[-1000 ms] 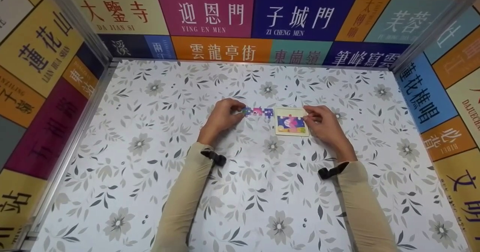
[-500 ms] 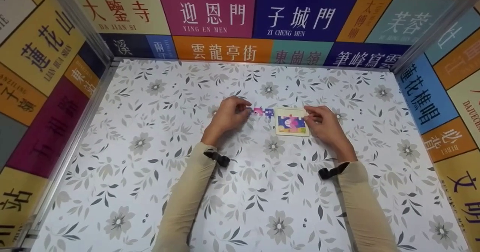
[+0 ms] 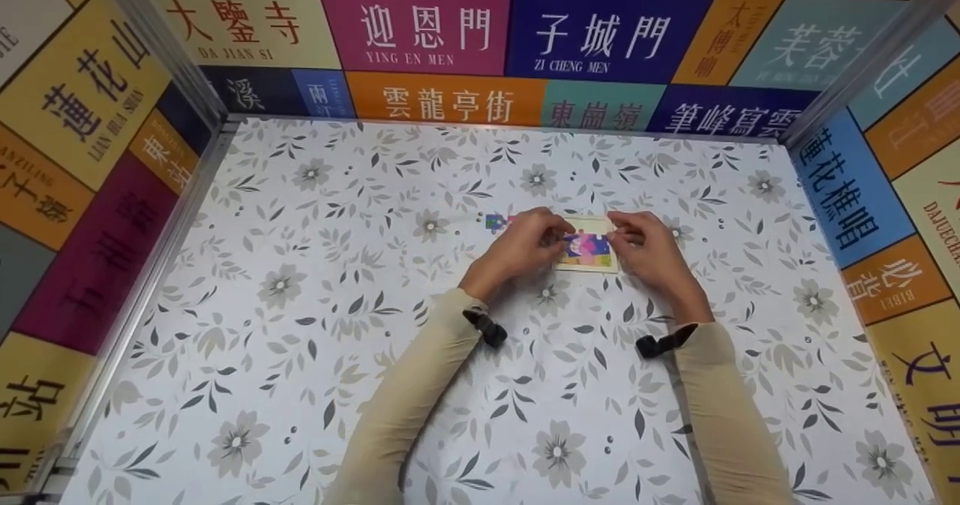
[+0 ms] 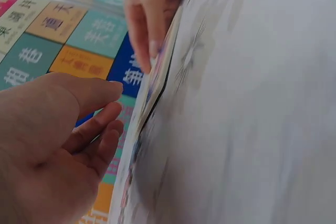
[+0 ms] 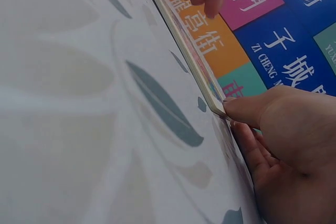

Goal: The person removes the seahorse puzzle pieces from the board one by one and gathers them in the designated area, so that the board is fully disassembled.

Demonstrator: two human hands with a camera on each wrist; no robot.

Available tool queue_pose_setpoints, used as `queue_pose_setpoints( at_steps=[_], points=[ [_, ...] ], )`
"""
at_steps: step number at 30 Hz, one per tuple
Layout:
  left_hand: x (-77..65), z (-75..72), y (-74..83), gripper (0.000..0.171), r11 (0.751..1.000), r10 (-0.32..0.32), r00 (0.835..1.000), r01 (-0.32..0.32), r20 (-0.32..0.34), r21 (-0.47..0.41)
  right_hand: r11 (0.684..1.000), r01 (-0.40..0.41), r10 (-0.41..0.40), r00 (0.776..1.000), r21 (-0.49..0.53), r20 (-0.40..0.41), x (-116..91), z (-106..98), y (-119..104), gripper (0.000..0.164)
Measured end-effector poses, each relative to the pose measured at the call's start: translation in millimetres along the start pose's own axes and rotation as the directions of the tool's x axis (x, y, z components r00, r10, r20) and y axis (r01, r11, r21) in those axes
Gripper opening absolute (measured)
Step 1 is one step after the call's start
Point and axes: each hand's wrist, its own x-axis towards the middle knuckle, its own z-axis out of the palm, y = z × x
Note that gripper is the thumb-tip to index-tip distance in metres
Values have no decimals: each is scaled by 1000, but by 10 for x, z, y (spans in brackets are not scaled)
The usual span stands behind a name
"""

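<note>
A small square jigsaw puzzle tray (image 3: 592, 269) with a cream rim lies on the table. Its lower part shows fitted pink, purple and yellow pieces; bare cream shows along the top. My right hand (image 3: 651, 248) pinches the tray's right edge, thumb on the rim in the right wrist view (image 5: 286, 140). Over the tray's left side hovers my left hand (image 3: 521, 248), and the left wrist view shows its thumb and fingers (image 4: 100, 95) apart with nothing between them. Left of the tray, a loose puzzle piece (image 3: 494, 222) is visible; a pink piece beside it is mostly hidden by the left hand.
A white tablecloth (image 3: 480, 415) with grey flowers and leaves covers the table. Panels with large printed characters (image 3: 427, 28) wall in the back and both sides. Each sleeve carries a black wrist strap (image 3: 486, 328).
My left hand has moved right, from the row of loose pieces to above the tray's left side, covering part of that row. My right hand stays at the tray's right edge.
</note>
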Motion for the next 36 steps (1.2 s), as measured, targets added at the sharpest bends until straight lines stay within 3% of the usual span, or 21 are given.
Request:
queue_pose_setpoints(
  at_steps=[7, 10, 14, 19, 22, 26, 31, 36],
  points=[
    [258, 283, 141, 31, 994, 85, 996, -87, 24, 66, 999, 39, -39, 999, 7, -27, 5, -11, 2, 44],
    [354, 459, 34, 34, 993, 70, 998, -69, -3, 93, 999, 29, -29, 999, 18, -39, 11, -2, -2, 43],
    [377, 610, -92, 36, 996, -6, 999, 10, -48, 88, 999, -7, 9, 998, 39, -63, 22, 25, -15, 42],
    [283, 501, 50, 38, 996, -57, 998, 58, -29, 64, 999, 3, 2, 995, 48, -100, 27, 38, -21, 39],
    [258, 433, 155, 37, 995, -60, 998, 61, -9, 84, 999, 10, -7, 997, 40, -78, 22, 31, -29, 41],
    [279, 435, 163, 33, 993, -58, 998, 57, 0, 103, 1000, 5, -4, 1000, 3, -14, 16, 25, -28, 44],
    [392, 543, 34, 32, 992, -79, 997, 78, 5, 98, 1000, 9, -8, 1000, -15, 25, 5, 7, -38, 46],
    [416, 451, 153, 31, 984, -134, 989, 126, 59, 128, 999, 42, -43, 999, 4, 24, 9, 7, -41, 45]
  ],
)
